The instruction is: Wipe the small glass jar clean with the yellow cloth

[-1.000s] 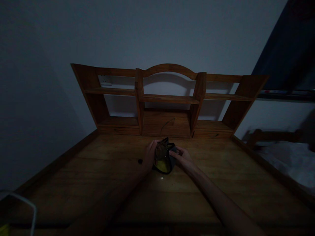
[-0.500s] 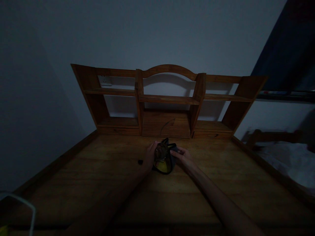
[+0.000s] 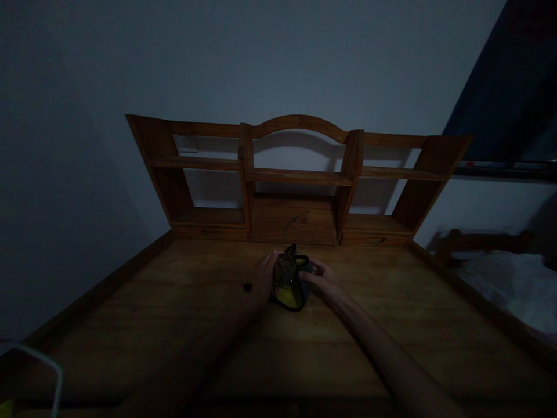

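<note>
A small dark pouch [image 3: 307, 288] with black edging and a yellow lining [image 3: 290, 298] rests on the wooden desk, its mouth open towards me. In its opening sits a shiny, see-through rounded object [image 3: 285, 271]; dim light hides its kind. My left hand [image 3: 262, 280] is curled around the left side, its fingertips by the shiny object. On the right, my right hand [image 3: 322, 278] pinches the pouch's wall between thumb and fingers. A small black piece [image 3: 248, 287] pokes out left of my left hand; whether it belongs to the pouch I cannot tell.
The wooden desk [image 3: 174, 313] has raised side rims, and a wooden shelf unit [image 3: 300, 176] stands along its back. At lower left a pale bent tube [image 3: 47, 361] crosses the view. White cloth [image 3: 509, 287] lies beyond the right rim.
My right thumb and fingers have shifted slightly down along the pouch's right wall, and its upper right edge sits a little lower. My left hand stays nearly still.
</note>
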`<state>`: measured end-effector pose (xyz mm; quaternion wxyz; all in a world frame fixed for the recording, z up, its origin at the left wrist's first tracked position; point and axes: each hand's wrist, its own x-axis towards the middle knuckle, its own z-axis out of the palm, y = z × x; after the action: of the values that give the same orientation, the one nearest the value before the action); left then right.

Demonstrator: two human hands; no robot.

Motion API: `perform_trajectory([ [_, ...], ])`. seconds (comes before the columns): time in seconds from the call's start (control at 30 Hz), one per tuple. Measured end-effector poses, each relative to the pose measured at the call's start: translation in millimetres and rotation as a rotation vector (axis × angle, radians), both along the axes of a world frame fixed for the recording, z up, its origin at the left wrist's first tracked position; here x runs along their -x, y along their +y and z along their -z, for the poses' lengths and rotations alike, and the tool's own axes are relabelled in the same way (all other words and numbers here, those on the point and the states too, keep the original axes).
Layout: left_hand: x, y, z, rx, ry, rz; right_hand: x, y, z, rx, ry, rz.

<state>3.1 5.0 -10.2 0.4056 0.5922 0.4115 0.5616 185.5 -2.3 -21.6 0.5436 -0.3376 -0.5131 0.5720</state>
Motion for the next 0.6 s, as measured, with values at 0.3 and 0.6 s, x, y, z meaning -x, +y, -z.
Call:
perform_trajectory([
  [0.3, -1.4, -8.5, -11.8, 0.023, -0.031, 0.007, 1.2, -1.7, -2.2, -0.002, -0.005, -0.008],
  [0.6, 0.4, -13.7, -16.4, -0.043, 0.042, 0.008, 3.5, -0.4, 0.1, -0.013, 0.012, 0.009],
])
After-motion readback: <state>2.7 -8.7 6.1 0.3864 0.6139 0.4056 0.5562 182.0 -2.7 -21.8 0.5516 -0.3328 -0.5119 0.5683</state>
